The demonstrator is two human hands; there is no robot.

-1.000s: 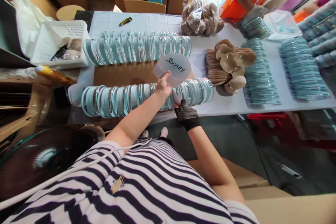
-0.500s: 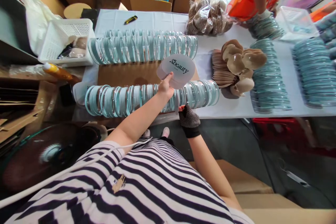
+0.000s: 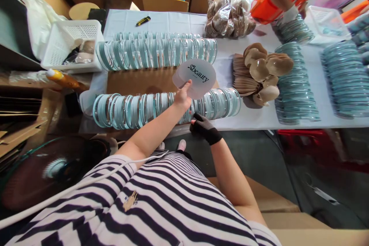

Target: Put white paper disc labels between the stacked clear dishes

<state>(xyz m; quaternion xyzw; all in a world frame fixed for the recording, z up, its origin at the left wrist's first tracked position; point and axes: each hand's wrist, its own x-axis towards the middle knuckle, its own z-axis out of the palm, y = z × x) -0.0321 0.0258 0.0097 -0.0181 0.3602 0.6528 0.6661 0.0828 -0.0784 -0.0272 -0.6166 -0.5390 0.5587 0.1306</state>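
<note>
Above the near row of blue-rimmed cases (image 3: 138,109), the left hand (image 3: 182,98) pinches a frosted round lid (image 3: 195,78) printed "beauty"; the gloved right hand (image 3: 203,127) curls at that row's front edge, its grip unclear; beige puffs (image 3: 259,73) lie beyond the row's right end.

Your left hand (image 3: 182,98) pinches a frosted white lid (image 3: 195,78) lettered in black; your right hand (image 3: 205,127) wears a black dotted glove. Pale blue cases (image 3: 138,109) beneath, tan puffs (image 3: 261,71) to the right.
</note>
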